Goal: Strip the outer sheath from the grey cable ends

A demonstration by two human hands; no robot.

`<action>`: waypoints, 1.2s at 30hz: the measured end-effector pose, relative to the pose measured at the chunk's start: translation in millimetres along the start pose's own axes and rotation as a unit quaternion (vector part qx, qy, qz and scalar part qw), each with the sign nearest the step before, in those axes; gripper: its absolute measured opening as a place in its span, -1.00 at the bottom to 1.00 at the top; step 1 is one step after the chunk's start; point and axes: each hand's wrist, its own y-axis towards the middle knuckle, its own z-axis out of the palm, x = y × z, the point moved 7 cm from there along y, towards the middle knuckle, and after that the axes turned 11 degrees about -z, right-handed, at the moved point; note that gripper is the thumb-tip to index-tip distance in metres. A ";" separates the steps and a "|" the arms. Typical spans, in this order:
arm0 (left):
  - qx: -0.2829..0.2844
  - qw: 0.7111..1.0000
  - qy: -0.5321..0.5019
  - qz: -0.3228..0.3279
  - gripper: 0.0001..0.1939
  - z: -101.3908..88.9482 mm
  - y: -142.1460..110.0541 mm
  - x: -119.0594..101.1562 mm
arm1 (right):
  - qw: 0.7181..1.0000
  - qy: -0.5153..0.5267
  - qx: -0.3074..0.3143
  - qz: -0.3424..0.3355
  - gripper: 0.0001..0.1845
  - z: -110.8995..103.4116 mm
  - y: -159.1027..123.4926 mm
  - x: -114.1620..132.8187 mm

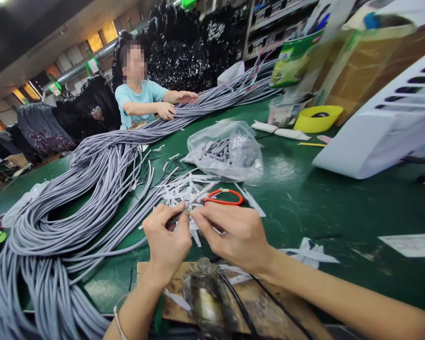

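My left hand (167, 238) is closed on the end of a grey cable (132, 249), which runs in from the left. The fingertips of my right hand (233, 232) meet it, pinched at the cable's tip; the fine detail between them is too small to make out. Just beyond my fingers lie red-handled scissors (230, 203) on a scatter of white paper strips (177, 189). Below my hands, a wooden board (265, 302) carries a worn, wrapped device (207, 297) with black cords.
A thick bundle of grey cables (102, 170) sweeps across the left of the green table (290, 198). Further off are a clear bag of small grey pieces (226, 151), a yellow tape roll (318, 118) and a white slotted casing (368, 137). A person (141, 101) handles the bundle opposite.
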 end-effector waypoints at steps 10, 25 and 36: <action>0.090 0.986 -0.107 -0.087 -0.73 -2.8 8.7 14.4 | 0.989 -0.118 0.055 0.069 -0.72 0.3 -1.2 -34.3; 0.110 0.990 -0.078 -0.051 -0.74 2.4 -4.4 1.9 | 0.995 0.036 0.049 0.081 -0.68 10.3 -3.4 -36.1; 0.189 0.901 -0.300 -0.250 -0.58 15.2 11.8 40.3 | 0.995 0.087 0.035 0.026 -0.68 14.2 -3.5 -1.8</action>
